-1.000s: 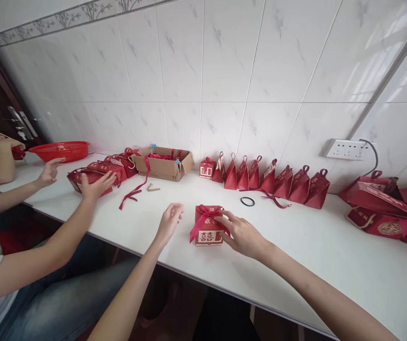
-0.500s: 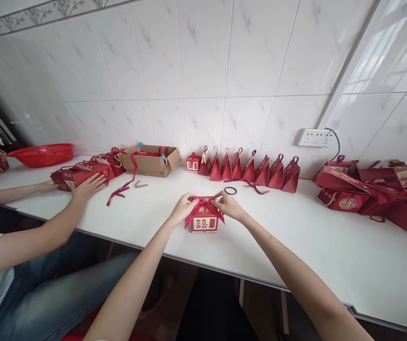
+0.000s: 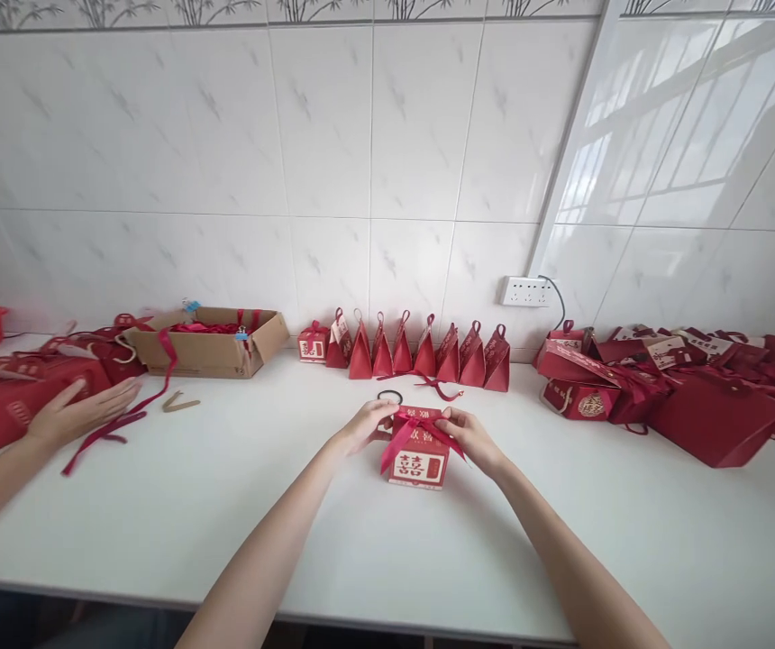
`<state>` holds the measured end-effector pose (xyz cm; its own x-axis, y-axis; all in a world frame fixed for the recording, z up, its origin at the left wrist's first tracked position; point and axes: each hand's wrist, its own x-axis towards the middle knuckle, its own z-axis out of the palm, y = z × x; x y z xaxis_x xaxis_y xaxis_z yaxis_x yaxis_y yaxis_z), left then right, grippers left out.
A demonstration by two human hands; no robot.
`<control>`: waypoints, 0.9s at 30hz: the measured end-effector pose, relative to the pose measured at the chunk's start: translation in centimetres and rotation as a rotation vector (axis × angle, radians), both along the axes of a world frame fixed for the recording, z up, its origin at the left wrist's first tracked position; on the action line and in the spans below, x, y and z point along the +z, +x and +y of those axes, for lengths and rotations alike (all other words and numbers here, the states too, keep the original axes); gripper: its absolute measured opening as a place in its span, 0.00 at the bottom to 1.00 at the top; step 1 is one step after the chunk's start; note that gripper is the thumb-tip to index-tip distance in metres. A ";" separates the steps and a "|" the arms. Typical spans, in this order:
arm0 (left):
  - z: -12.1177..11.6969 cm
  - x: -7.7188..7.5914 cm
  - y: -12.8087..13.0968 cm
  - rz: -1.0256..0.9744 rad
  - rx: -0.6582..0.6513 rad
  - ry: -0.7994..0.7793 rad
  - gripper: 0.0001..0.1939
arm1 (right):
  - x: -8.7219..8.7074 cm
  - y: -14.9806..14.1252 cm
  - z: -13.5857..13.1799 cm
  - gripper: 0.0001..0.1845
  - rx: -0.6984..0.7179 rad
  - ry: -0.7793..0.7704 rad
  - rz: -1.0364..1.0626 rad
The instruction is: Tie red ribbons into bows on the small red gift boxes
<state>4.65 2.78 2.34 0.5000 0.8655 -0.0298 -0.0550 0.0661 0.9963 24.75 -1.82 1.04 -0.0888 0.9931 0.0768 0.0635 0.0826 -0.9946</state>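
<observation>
A small red gift box (image 3: 417, 469) with a white label and a double-happiness character stands on the white table in front of me. A dark red ribbon (image 3: 415, 423) is tied in a bow across its upper part, the tails hanging to both sides. My left hand (image 3: 369, 427) is closed at the box's upper left edge, thumb on top and some fingertips hidden. On the opposite side, my right hand (image 3: 472, 439) pinches the bow's right part near the top edge. A black ring-shaped band (image 3: 390, 395) lies just behind my left hand.
Several pointed red boxes (image 3: 414, 350) line the wall. An open carton (image 3: 225, 351) of ribbons stands left, a loose ribbon (image 3: 107, 434) before it. Red boxes (image 3: 715, 410) are heaped at right. A co-worker's hand (image 3: 83, 415) is beside red boxes (image 3: 22, 397) at far left.
My view has turned right and upward. My left hand has shifted from the bow to the box's left edge. The co-worker's visible hand has come off the boxes, its fingers outstretched.
</observation>
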 end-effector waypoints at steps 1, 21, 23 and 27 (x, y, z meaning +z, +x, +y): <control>0.1 -0.3 0.2 -0.002 0.000 0.014 0.19 | -0.2 0.2 0.0 0.29 0.015 -0.003 0.020; -1.5 -1.5 0.7 -0.003 0.240 0.425 0.17 | 0.2 0.9 -1.8 0.20 0.234 -0.139 0.274; -1.4 -1.7 0.9 -0.052 0.234 0.324 0.19 | 0.0 0.5 -1.6 0.21 0.194 -0.137 0.319; -1.2 -2.1 1.1 -0.054 0.243 0.200 0.20 | -0.5 0.1 -1.4 0.23 0.155 -0.171 0.310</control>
<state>5.71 1.57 0.25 0.2745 0.9458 0.1736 -0.0980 -0.1520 0.9835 24.82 -3.21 0.56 -0.2375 0.9705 -0.0415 -0.2431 -0.1007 -0.9648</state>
